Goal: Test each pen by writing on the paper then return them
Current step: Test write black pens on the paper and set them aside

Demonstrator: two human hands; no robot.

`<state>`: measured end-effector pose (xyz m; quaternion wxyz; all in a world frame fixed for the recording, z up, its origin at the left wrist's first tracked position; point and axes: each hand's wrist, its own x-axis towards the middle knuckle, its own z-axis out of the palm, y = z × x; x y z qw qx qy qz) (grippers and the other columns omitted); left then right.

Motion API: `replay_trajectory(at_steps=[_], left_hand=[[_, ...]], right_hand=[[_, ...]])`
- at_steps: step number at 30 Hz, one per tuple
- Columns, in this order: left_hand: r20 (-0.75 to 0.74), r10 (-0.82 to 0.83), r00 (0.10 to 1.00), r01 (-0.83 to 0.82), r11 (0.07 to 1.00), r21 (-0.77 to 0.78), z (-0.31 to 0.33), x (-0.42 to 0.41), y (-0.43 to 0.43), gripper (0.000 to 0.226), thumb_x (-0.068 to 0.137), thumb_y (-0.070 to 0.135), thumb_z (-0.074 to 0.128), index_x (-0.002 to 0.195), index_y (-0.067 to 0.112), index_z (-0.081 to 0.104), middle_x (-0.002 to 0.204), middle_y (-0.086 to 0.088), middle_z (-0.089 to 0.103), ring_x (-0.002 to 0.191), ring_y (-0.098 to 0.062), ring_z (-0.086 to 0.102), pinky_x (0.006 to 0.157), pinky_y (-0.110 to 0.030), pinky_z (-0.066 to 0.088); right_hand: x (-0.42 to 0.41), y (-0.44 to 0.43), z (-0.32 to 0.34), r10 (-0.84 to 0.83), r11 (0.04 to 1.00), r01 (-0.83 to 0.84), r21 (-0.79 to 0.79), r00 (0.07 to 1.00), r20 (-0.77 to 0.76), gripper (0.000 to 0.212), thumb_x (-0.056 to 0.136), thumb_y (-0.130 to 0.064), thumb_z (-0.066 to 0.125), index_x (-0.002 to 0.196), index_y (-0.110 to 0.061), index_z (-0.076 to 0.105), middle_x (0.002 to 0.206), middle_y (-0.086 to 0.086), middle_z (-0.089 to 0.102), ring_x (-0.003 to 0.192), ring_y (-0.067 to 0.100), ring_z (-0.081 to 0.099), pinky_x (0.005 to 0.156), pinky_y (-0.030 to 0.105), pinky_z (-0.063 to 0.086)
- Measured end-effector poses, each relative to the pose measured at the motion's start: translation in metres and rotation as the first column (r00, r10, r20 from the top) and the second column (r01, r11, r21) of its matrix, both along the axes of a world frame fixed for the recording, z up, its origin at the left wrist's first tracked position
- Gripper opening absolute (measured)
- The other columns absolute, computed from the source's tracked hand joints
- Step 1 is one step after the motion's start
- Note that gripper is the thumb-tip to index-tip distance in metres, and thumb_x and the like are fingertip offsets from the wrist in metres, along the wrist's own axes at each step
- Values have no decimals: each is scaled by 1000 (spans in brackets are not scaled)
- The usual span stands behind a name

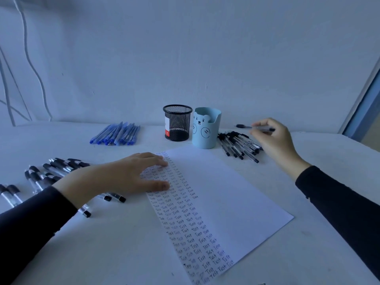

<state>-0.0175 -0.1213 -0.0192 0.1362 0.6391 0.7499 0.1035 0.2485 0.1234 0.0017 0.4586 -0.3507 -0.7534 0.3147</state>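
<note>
A white sheet of paper (230, 194) lies in the middle of the table, its left part filled with columns of the written word "Test". My left hand (123, 177) lies flat on the paper's left edge, fingers straight. My right hand (273, 138) hovers above a pile of black pens (238, 146) at the right and pinches one black pen (244, 126) by its barrel, capped end pointing left. More black pens (51, 171) lie scattered at the left, partly under my left arm.
A black mesh pen cup (177, 122) and a light blue bear cup (206, 128) stand behind the paper by the wall. A bundle of blue pens (116, 133) lies to their left. Cables hang on the wall at far left.
</note>
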Motion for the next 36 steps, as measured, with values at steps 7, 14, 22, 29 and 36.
replay_trajectory(at_steps=[7, 14, 22, 29, 36], left_hand=[[-2, -1, 1000, 1, 1000, 5, 0, 0, 1, 95, 56, 95, 40, 140, 50, 36, 149, 24, 29, 132, 3, 27, 116, -31, 21], [-6, -13, 1000, 13, 1000, 17, -1, 0, 1, 92, 59, 93, 42, 140, 50, 36, 148, 25, 29, 128, 6, 26, 113, -28, 20], [15, 68, 998, -69, 993, 94, 23, -18, -14, 63, 73, 78, 51, 130, 50, 48, 127, 35, 45, 111, 17, 44, 96, -14, 35], [73, 227, 971, -232, 969, 79, 46, -59, -39, 13, 82, 35, 75, 95, 38, 74, 90, 21, 73, 85, 12, 64, 76, -7, 41], [-47, 279, 959, -278, 960, 31, 40, -68, -36, 9, 79, 29, 79, 86, 34, 78, 86, 16, 73, 86, 1, 64, 80, -15, 46]], right_hand=[[-11, 19, -26, -23, 981, -56, 186, 918, 396, 23, 97, -24, 55, 118, -23, 65, 111, -11, 65, 50, -4, 56, 58, 14, 44], [-13, 7, -24, -32, 982, -53, 182, 901, 433, 25, 95, -27, 50, 113, -26, 68, 99, 1, 73, 44, 1, 47, 57, 26, 42], [-41, -63, -25, 285, 878, -411, 246, 862, 420, 16, 92, -15, 61, 97, -23, 73, 103, -12, 68, 101, 1, 52, 85, 6, 34], [-51, -67, -45, 375, 799, -522, 297, 820, 433, 20, 90, -10, 64, 93, -27, 72, 101, -13, 68, 105, 11, 57, 96, 29, 42], [-50, -68, -46, 376, 789, -517, 332, 833, 406, 20, 89, -6, 65, 93, -24, 73, 101, -11, 68, 105, 14, 58, 97, 17, 37]])
